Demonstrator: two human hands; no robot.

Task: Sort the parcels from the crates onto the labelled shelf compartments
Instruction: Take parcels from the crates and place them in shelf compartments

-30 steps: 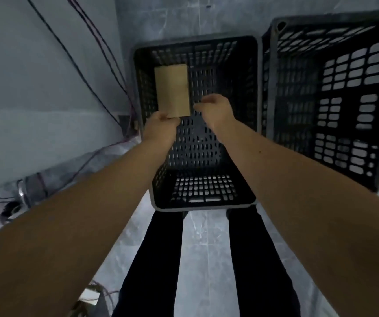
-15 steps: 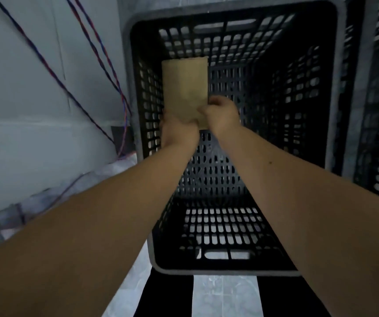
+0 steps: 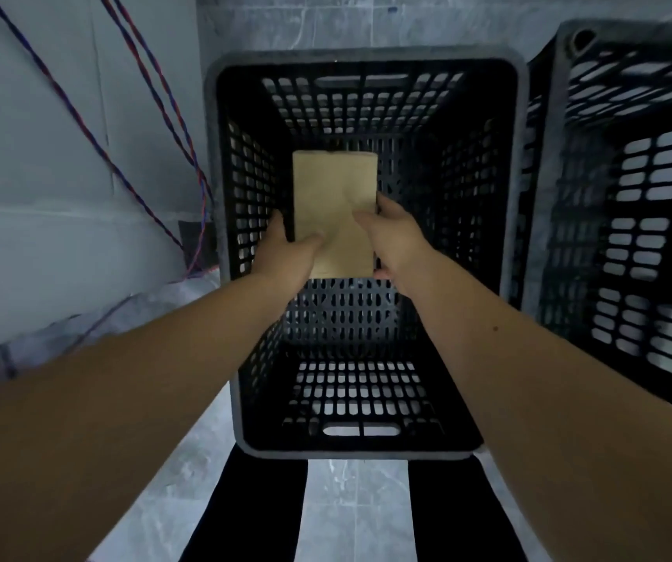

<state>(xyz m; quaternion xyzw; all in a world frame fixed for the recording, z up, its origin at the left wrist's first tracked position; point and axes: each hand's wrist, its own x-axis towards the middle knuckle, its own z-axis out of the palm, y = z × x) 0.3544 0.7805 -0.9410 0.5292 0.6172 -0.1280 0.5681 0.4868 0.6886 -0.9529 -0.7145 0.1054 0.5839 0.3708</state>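
Over crate (image 3: 220,164), both hands gripping parcel (image 3: 336,188)

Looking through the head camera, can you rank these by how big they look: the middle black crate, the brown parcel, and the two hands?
1. middle black crate
2. brown parcel
3. left hand and right hand, both gripping the parcel: alike in size, not ranked.
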